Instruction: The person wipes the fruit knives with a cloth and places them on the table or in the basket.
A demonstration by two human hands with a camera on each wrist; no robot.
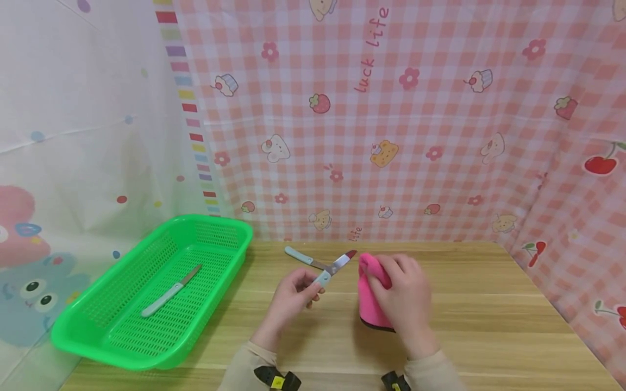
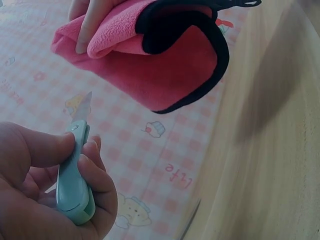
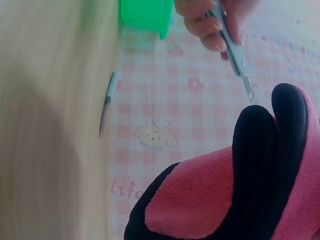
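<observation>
- The left hand (image 1: 292,298) pinches a mint plastic-handled knife (image 1: 323,278) above the wooden table (image 1: 469,309).
- The right hand (image 1: 409,293) grips a pink, black-edged fleecy cloth (image 1: 369,304) near the blade (image 1: 341,262).
- Only the head view shows the blade's red tip (image 1: 351,253) and another mint-handled knife (image 1: 166,296) inside the green plastic basket (image 1: 202,309).

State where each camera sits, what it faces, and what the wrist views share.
Head: on the head, facing forward and down over table and green basket; left hand, right hand, sleeves show.
Left wrist: on that wrist, facing the left hand gripping a knife; right-hand fingers show on the pink cloth.
Right wrist: on that wrist, facing the cloth; left hand shows, right hand unclear.
Both wrist views share knife, cloth, checkered backdrop.
</observation>
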